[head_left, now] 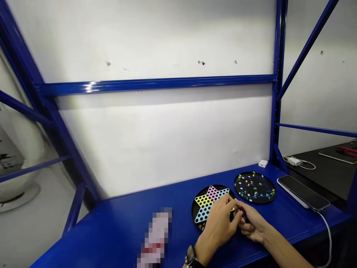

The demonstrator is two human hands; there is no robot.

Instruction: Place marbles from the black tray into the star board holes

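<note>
Bringing my two hands together over the front right part of the blue table [119, 223], I have my left hand [221, 216] and right hand [253, 221] nearly meeting, with the fingers of both curled in and the tips close. Something small and dark shows among my fingers, but I cannot tell what it is, or whether either hand really grips it. A watch [191, 256] with a dark strap sits on my left wrist. Partly hidden behind my left hand is the game board [206, 203], a star in pink, yellow and light blue, dotted with black holes and set in a round black base; a few reddish marbles [201, 226] lie at its near edge. Just beyond my right hand is a round black tray [255, 189] scattered with green, white, blue and orange pieces. To the right, a dark-screened phone [305, 191] lies on a white block, near a white cable [329, 230] that hangs past the table edge. A small white box [263, 163] stands near the wall [167, 137], behind the tray. Left of the board lies a pale, pixelated item [154, 236] that I cannot make out.
</note>
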